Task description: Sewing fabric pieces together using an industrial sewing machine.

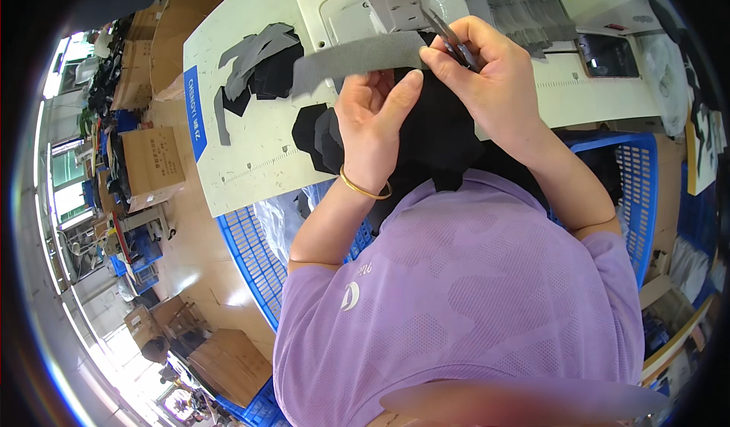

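Note:
A grey fabric strip (357, 56) is stretched sideways in front of the sewing machine head (397, 5). My left hand (370, 119) is closed at its lower edge, the fingers partly hidden behind the strip. The thumb and forefinger of my right hand (494, 77) pinch its right end. Lodged in that same right hand are dark metal scissors (455, 43), blades pointing up toward the machine. Black fabric (437, 123) hangs below my hands over the table edge and onto my lap.
Grey and black fabric pieces (262, 58) are heaped on the white table (228, 168) at left. Stacked grey pieces (517, 5) lie at back right, near a phone (608, 54). Blue baskets (639, 191) stand below the table edge. Cardboard boxes (152, 165) sit at far left.

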A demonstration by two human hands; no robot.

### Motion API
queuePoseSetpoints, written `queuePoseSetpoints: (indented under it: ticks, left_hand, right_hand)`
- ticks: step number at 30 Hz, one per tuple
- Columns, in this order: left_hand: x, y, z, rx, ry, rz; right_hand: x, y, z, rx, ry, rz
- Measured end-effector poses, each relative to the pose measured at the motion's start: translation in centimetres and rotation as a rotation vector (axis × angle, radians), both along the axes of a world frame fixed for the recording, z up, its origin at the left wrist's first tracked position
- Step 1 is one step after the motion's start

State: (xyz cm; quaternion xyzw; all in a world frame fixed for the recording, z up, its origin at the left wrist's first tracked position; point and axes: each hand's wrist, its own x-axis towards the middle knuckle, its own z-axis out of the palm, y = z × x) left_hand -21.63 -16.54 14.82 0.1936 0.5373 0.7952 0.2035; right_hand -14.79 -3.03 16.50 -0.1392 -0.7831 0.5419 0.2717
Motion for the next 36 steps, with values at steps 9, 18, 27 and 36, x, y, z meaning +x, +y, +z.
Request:
queuePoseSetpoints:
  ticks: [9, 18, 27, 36]
  left_hand:
    - [-1.9, -0.7, 0.2, -0.298, 0.252, 0.091]
    - [-1.5, -0.6, 1.2, -0.127, 0.066, -0.066]
    - [-0.9, 0.3, 0.7, -0.27, 0.16, 0.115]
    - [-0.7, 0.2, 0.5, -0.203, 0.061, 0.05]
  right_hand:
    - [-0.1, 1.3, 0.4, -0.165, -0.055, 0.227]
    - [0.2, 1.8, 0.9, -0.126, -0.126, 0.283]
    - [0.5, 1.6, 1.1, -0.147, -0.136, 0.301]
    - [0.6, 0.4, 0.7, -0.246, -0.09, 0.191]
